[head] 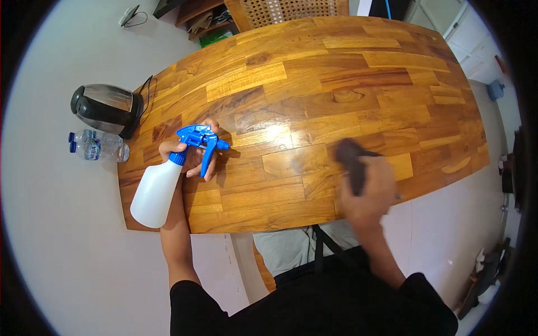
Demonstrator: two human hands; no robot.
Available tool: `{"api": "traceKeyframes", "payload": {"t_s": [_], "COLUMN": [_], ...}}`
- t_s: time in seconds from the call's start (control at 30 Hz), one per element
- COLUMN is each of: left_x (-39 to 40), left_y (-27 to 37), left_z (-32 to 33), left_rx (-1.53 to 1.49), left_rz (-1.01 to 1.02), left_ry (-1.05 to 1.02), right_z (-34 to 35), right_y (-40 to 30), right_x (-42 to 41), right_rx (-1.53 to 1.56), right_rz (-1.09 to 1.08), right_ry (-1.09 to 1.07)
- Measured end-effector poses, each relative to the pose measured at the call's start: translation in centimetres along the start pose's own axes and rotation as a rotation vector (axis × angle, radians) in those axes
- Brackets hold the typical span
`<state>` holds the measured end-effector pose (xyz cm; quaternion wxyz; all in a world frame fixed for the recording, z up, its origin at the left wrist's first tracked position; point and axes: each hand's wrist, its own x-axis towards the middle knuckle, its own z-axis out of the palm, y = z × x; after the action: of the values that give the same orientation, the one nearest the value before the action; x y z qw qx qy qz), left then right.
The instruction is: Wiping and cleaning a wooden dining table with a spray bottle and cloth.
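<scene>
My left hand holds a white plastic spray bottle by its neck, near the left end of the wooden table. Its blue trigger head points right, with my thumb at the near side and my fingers behind the trigger. On the right, my right hand grips a dark brown, blurred thing, perhaps a cloth, over the near part of the table. Motion blur hides its exact shape and whether it touches the wood.
An electric kettle with a black cord stands at the table's left end. Two plastic water bottles are beside it. A cane-backed chair is beyond the far edge, with a wooden shelf left of it.
</scene>
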<state>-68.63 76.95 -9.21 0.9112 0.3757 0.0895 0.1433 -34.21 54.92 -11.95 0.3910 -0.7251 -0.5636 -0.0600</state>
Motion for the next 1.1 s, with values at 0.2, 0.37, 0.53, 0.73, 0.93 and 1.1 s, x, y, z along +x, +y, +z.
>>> {"api": "traceKeyframes", "payload": {"t_s": [0.2, 0.37, 0.53, 0.73, 0.93, 1.1], "left_x": [1.2, 1.9, -2.1, 1.0, -0.2, 0.4], "left_y": [-0.4, -0.4, 1.0, -0.1, 0.1, 0.2], "left_z": [-0.6, -1.3, 1.0, -0.7, 0.3, 0.0], "left_rx": [-0.012, -0.026, 0.035, 0.003, -0.001, 0.015], "left_rz": [-0.003, -0.049, -0.014, -0.042, -0.007, -0.032], "left_ry": [-0.005, -0.029, 0.055, -0.017, 0.029, 0.055], "right_z": [2.2, -0.3, -4.0, -4.9, -0.8, 0.9], "right_y": [-7.4, -3.5, 1.9, 6.6, 0.5, -6.7], "right_x": [-1.0, -0.6, 0.4, 1.1, 1.0, -1.4], "right_rx": [0.214, 0.300, 0.236, 0.004, -0.057, 0.114], "right_rz": [-0.220, -0.232, -0.147, 0.149, 0.034, -0.160], "right_ry": [-0.430, -0.467, -0.261, -0.058, -0.065, -0.403]}}
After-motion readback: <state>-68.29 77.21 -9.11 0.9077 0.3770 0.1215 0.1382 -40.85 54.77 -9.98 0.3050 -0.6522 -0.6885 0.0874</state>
